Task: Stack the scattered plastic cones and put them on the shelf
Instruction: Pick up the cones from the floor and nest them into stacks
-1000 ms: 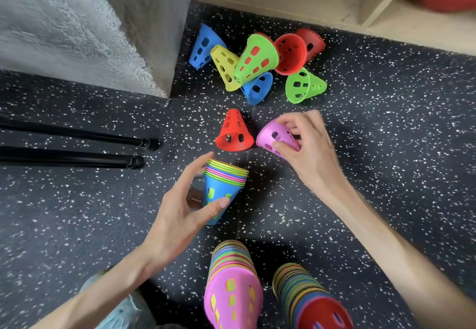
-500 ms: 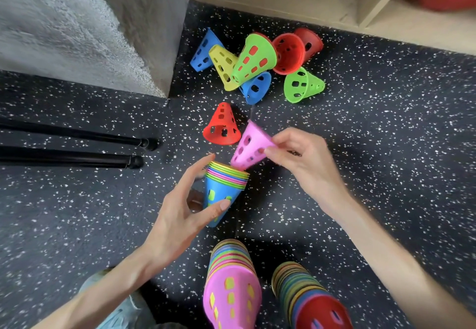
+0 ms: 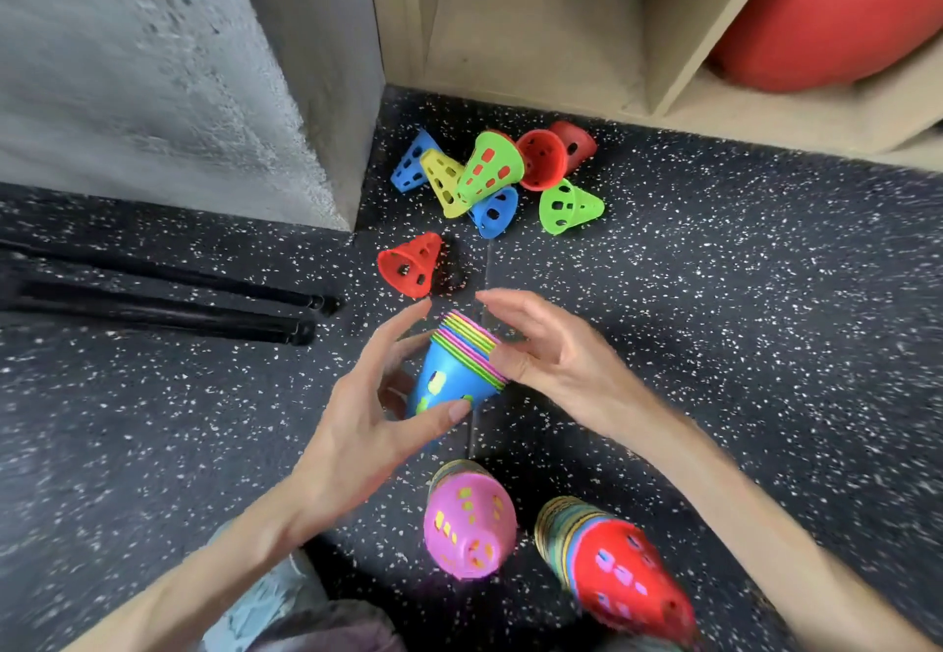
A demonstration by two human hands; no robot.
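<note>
Nearest you, at 6 o'clock, two finished stacks stand on the speckled floor [image 3: 765, 345]: the pink-topped stack [image 3: 469, 524] and, just to its right, the red-topped stack [image 3: 622, 570], close together but not clearly touching. Above them, at the centre of your view, sits the blue-bottomed stack [image 3: 454, 370], held upside down and tilted, its wide coloured rims facing up and toward 1 o'clock. Your left hand [image 3: 367, 427] curls around its blue body, thumb on the near side and fingers reaching up past the far side toward the rims. Your right hand [image 3: 541, 350] comes in from 4 o'clock with its thumb against the rim edge and its fingers arched loosely over the mouth; whether those fingers press on the topmost cone you cannot tell. Just beyond, at 11 o'clock, a lone red cone [image 3: 411, 266] lies on its side. Farther out at 12 o'clock lies the loose pile of cones [image 3: 495, 176], blue, yellow, green and red, jumbled against each other. Behind that pile stands the wooden shelf [image 3: 536, 38], and two black poles [image 3: 153, 304] lie at 9 o'clock.
</note>
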